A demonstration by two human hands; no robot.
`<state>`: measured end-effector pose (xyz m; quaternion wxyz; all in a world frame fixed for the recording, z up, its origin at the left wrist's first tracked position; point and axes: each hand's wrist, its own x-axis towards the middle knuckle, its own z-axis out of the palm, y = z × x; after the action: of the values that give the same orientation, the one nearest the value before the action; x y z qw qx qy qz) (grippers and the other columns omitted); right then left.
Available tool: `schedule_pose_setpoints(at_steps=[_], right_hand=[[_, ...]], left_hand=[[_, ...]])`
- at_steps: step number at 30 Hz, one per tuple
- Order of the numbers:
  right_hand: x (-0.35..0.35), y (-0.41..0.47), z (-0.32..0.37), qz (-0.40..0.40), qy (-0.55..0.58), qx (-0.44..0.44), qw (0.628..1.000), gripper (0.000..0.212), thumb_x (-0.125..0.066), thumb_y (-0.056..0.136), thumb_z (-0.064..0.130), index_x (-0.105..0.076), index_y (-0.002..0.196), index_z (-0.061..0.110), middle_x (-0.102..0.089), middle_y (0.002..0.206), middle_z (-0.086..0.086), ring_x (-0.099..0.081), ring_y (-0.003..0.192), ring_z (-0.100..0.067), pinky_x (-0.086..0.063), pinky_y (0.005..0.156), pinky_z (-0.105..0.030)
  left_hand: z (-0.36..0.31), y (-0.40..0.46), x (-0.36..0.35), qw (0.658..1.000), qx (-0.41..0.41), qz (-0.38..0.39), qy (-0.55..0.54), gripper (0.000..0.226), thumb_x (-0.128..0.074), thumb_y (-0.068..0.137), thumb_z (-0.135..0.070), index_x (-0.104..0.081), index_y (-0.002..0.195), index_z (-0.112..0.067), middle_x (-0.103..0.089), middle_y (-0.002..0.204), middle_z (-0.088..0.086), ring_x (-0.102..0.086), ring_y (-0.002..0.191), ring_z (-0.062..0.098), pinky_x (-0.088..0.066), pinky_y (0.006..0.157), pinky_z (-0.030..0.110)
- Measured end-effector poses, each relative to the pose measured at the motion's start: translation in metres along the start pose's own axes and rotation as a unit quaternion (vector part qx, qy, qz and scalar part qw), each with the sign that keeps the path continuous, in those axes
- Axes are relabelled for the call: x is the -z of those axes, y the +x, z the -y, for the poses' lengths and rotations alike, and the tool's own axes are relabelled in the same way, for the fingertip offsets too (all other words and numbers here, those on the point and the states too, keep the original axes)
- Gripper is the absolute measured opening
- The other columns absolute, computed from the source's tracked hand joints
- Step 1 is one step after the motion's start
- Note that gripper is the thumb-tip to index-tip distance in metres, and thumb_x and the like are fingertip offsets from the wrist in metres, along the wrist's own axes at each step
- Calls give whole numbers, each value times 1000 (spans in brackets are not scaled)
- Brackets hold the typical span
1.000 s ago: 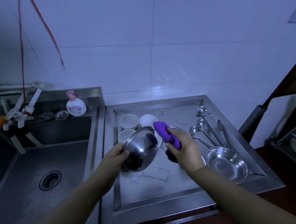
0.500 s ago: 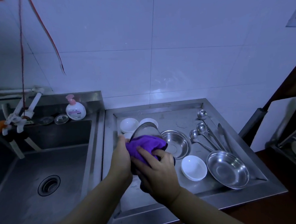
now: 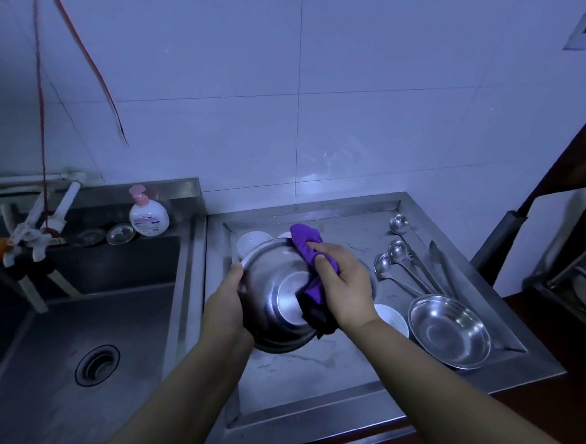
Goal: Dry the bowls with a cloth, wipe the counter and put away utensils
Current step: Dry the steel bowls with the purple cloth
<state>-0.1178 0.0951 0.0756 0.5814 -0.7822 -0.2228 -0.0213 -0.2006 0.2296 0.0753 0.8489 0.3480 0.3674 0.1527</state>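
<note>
Steel bowl (image 3: 276, 301) is hanging tilted over the surface (image 3: 314, 368); your left hand (image 3: 226, 306) is gripping its rim, right hand (image 3: 345, 287) fingers are pinching the purple cloth (image 3: 306, 241) against it.

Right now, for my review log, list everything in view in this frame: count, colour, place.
steel bowl: 1, silver, held tilted above the drainboard
cloth: 1, purple, pressed on the held bowl's outside
steel pan: 1, silver, right front of the drainboard
white bowls: at least 3, two at the back, one beside the pan, partly hidden
ladles: 3, silver, right side
tongs: 1, silver, right of the ladles
soap bottle: 1, white with pink pump, sink ledge
sink: 1, steel, left
drain: 1, dark, sink floor
left hand: grips the bowl's rim
right hand: holds the cloth
</note>
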Motion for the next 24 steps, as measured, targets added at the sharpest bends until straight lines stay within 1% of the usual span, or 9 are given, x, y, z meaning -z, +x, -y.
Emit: schedule_pose_setpoints(at_steps=[4,5,8,14,16,18,20,22,24], right_hand=[[-9,-3,18,-50,-110,71,990,35,-47,86,38,-71,110,29,-63,122,7,-51,119,-12,-34,101,-17],[-11,-3,23,-56,-148,126,979,35,-47,86,37,-72,108,26,-64,121,3,-52,119,-18,-35,99,-18],[-17,-7,29,-44,-249,281,926,32,-53,85,31,-74,105,19,-67,117,-5,-55,117,-34,-44,92,-36],[-24,-28,14,19,-315,433,844,28,-59,82,31,-72,106,23,-64,124,-2,-53,119,-32,-40,89,-43],[-16,-26,5,25,-315,468,825,29,-59,83,31,-71,108,23,-64,125,-4,-54,117,-34,-38,89,-43],[-6,-23,-2,14,-305,457,835,30,-59,83,28,-72,109,21,-64,124,-8,-55,115,-37,-40,89,-44],[-1,-18,-4,-14,-264,391,882,30,-58,83,24,-73,108,18,-64,120,-11,-55,109,-38,-45,87,-45],[-2,-12,4,-26,-211,323,922,30,-55,85,23,-73,107,18,-64,117,-9,-55,103,-33,-46,88,-43],[-4,-2,17,-7,-189,287,939,30,-53,86,26,-73,108,21,-65,116,-5,-56,100,-28,-46,89,-36]], left_hand=[[-3,0,-3,998,46,21,-44,45,-52,92,-44,-67,110,-5,-71,105,17,-70,92,31,-54,73,39],[-5,-1,-5,997,59,27,-51,47,-50,93,-46,-66,112,-6,-70,107,18,-69,94,32,-54,72,40],[-10,-1,-8,992,102,47,-61,55,-42,94,-55,-65,112,-9,-71,105,19,-67,95,33,-51,70,42],[-19,5,-3,986,149,60,-52,56,-45,93,-51,-74,87,-3,-74,85,18,-72,70,33,-56,56,35],[-20,8,0,985,157,56,-36,68,-40,93,-57,-73,89,3,-72,92,24,-71,78,37,-54,63,39],[-18,10,2,990,138,30,-29,68,-39,90,-63,-66,105,-3,-69,105,23,-66,94,36,-52,73,45],[-15,12,2,996,92,-12,-18,60,-47,88,-62,-64,109,-8,-69,106,20,-64,98,34,-52,83,47],[-13,15,3,997,52,-47,10,51,-52,87,-58,-66,103,-11,-72,94,14,-68,87,29,-55,72,40],[-12,16,6,997,29,-56,40,45,-53,88,-57,-66,94,-14,-74,79,10,-71,74,26,-53,59,33]])
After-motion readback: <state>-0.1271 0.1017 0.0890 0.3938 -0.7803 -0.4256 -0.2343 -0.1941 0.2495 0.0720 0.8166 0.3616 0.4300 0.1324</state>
